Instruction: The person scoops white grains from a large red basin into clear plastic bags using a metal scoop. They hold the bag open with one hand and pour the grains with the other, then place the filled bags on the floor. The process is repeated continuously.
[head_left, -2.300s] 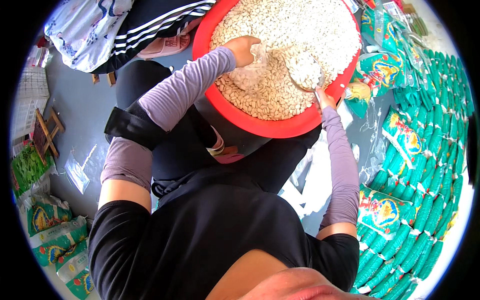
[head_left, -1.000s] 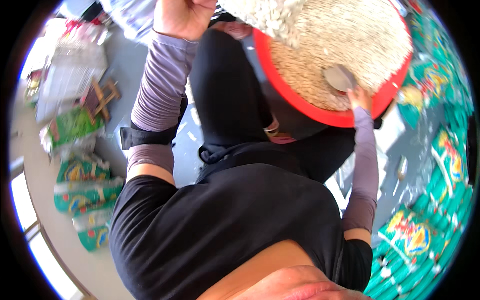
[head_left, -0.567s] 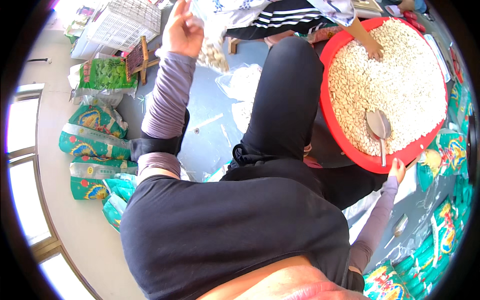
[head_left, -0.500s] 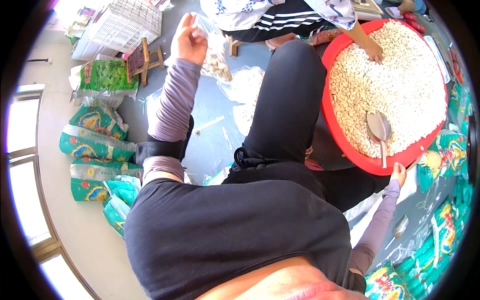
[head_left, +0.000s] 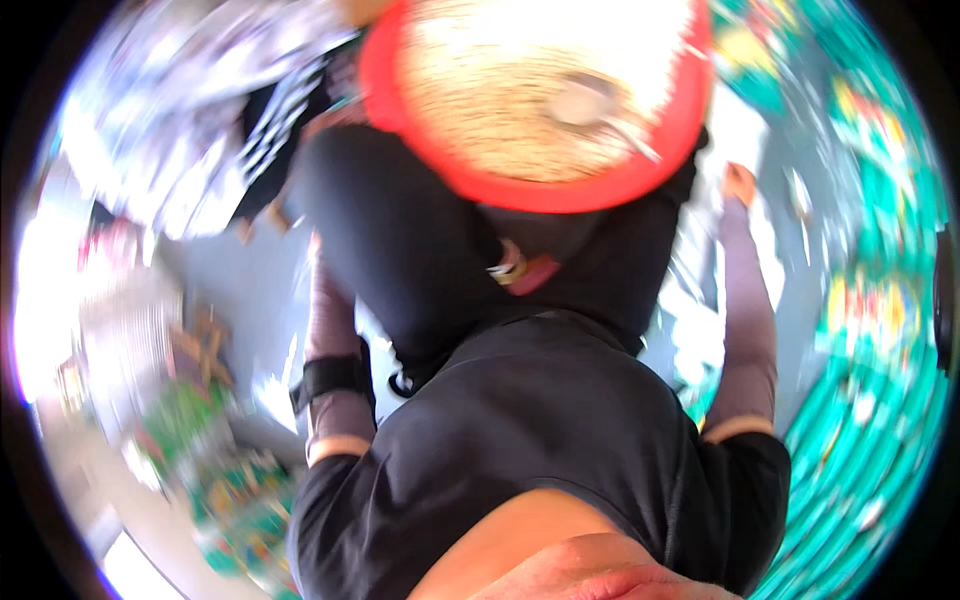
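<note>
A red basin full of pale flat seeds stands in front of my legs. On the seeds lies a metal scoop, its handle toward the near right rim. My left hand is low beside my left knee, mostly hidden behind it; its fingers and anything in them do not show. My right hand is to the right of the basin and apart from it, over a white sheet. Motion smears its fingers, and I cannot make out anything held.
Green printed packages are piled along the right, with more green packages at lower left. A second metal scoop lies on the floor at right. A small wooden stool and a person in patterned clothing are at left.
My view has swung right and blurred. My left hand, which held up a clear bag of seeds, has dropped beside my knee; the bag no longer shows. My right hand has left the basin's rim.
</note>
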